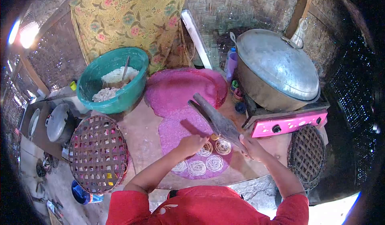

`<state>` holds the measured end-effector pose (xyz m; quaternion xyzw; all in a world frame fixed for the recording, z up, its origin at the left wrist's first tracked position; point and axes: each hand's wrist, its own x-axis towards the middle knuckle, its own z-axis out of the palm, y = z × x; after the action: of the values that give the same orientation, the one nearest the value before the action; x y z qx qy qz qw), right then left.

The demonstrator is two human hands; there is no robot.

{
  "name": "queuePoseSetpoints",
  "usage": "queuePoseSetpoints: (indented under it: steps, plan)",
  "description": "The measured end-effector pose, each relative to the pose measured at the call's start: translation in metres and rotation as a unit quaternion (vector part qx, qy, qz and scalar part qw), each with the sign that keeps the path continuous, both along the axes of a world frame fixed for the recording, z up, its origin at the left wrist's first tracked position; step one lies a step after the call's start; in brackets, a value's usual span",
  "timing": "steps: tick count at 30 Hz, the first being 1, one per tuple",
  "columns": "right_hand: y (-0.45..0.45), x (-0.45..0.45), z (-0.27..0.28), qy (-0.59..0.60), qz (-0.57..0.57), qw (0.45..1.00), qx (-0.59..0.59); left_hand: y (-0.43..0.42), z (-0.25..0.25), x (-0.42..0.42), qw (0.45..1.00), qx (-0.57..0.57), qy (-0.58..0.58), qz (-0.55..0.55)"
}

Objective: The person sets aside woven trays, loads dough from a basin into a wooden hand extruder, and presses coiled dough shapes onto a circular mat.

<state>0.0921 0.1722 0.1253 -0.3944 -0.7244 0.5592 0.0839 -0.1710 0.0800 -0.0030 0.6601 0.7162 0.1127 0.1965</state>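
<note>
My right hand [253, 148] grips the near end of a dark wooden press [224, 127], whose two long arms point up and away to the left. My left hand [192, 145] is closed at the press's left side, by a small yellowish piece [214, 137]; what its fingers hold is hidden. Below the hands, several round coils of pale strands [197, 168] lie on a pink sheet [180, 129]. One coil [223, 146] sits just under the press, near my right hand.
A green basin [134, 88] with white dough stands at the back left. A large lidded pot [276, 68] rests on a pink stove [288, 124] at the right. Woven trays [98, 155] lie left and right, and darker pink sheets [180, 88] lie behind.
</note>
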Motion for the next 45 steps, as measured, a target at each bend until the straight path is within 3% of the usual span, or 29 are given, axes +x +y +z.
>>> queuePoseSetpoints:
  steps: [1, 3, 5, 6, 7, 8, 9, 10, 11, 12, 13, 15, 16, 19, 21, 23, 27, 30, 33, 35, 40, 43, 45]
  plan:
    - [-0.001, -0.001, 0.003, 0.018, 0.006, 1.000, -0.017, -0.012, 0.020, 0.003, 1.000, 0.000, -0.001, 0.001]
    - [-0.002, -0.002, 0.007, 0.034, 0.013, 0.999, -0.035, -0.029, 0.050, 0.002, 0.993, 0.102, 0.059, 0.020]
    - [-0.002, -0.003, 0.011, 0.028, 0.028, 0.999, -0.035, -0.020, 0.052, -0.028, 0.982, 0.160, 0.024, 0.094]
    - [-0.005, -0.005, 0.013, 0.026, 0.030, 0.999, -0.036, -0.014, 0.057, -0.047, 0.923, 0.159, -0.302, 0.175]
    - [-0.007, -0.010, 0.016, 0.026, 0.042, 0.997, -0.067, -0.004, 0.065, -0.065, 0.756, 0.142, -0.593, 0.237]
    - [-0.009, -0.015, 0.018, 0.025, 0.055, 0.993, -0.098, -0.006, 0.117, -0.056, 0.608, 0.206, -0.731, 0.231]
    - [-0.008, -0.020, 0.021, 0.022, 0.059, 0.993, -0.099, -0.015, 0.172, -0.038, 0.432, 0.262, -0.836, 0.215]
    - [-0.006, -0.026, 0.025, -0.004, 0.115, 0.978, -0.174, -0.016, 0.187, -0.033, 0.429, 0.265, -0.836, 0.218]
    - [-0.004, -0.033, 0.029, -0.030, 0.170, 0.954, -0.246, -0.017, 0.198, -0.031, 0.375, 0.294, -0.849, 0.228]
    - [-0.004, -0.043, 0.032, -0.032, 0.174, 0.953, -0.245, -0.019, 0.203, -0.031, 0.320, 0.321, -0.859, 0.236]
    - [-0.006, -0.053, 0.032, -0.032, 0.171, 0.945, -0.276, -0.018, 0.180, -0.045, 0.318, 0.325, -0.858, 0.238]
    - [-0.008, -0.070, 0.023, -0.034, 0.172, 0.936, -0.306, -0.007, 0.110, -0.086, 0.339, 0.335, -0.875, 0.081]
    - [-0.005, -0.079, 0.010, -0.082, 0.184, 0.944, -0.263, -0.006, 0.105, -0.087, 0.287, 0.329, -0.882, 0.179]
    - [-0.006, -0.094, -0.005, -0.130, 0.221, 0.953, -0.164, -0.008, 0.048, -0.100, 0.250, 0.350, -0.865, 0.259]
    - [0.001, -0.101, -0.013, -0.187, 0.238, 0.944, -0.132, -0.012, 0.052, -0.099, 0.215, 0.354, -0.866, 0.280]
    - [0.002, -0.110, -0.025, -0.196, 0.207, 0.947, -0.148, -0.015, 0.051, -0.108, 0.248, 0.385, -0.852, 0.255]
    - [-0.015, -0.115, -0.001, -0.155, 0.212, 0.963, -0.060, -0.029, 0.080, -0.114, 0.247, 0.392, -0.853, 0.242]
    - [-0.022, -0.110, 0.026, -0.168, 0.228, 0.959, -0.006, -0.036, 0.075, -0.111, 0.257, 0.386, -0.850, 0.248]
    - [-0.010, -0.109, 0.030, -0.252, 0.240, 0.937, 0.005, -0.029, 0.062, -0.103, 0.204, 0.371, -0.879, 0.220]
    - [-0.006, -0.115, 0.018, -0.182, 0.208, 0.947, 0.161, -0.024, 0.069, -0.109, 0.215, 0.383, -0.874, 0.208]
    - [-0.024, -0.121, 0.019, -0.176, 0.210, 0.951, 0.140, -0.033, 0.089, -0.121, 0.266, 0.387, -0.861, 0.196]
    - [-0.024, -0.113, 0.014, -0.205, 0.229, 0.947, 0.096, -0.043, 0.088, -0.111, 0.265, 0.384, -0.852, 0.236]
    - [-0.029, -0.103, 0.024, -0.190, 0.205, 0.950, 0.139, -0.040, 0.086, -0.095, 0.230, 0.373, -0.866, 0.243]
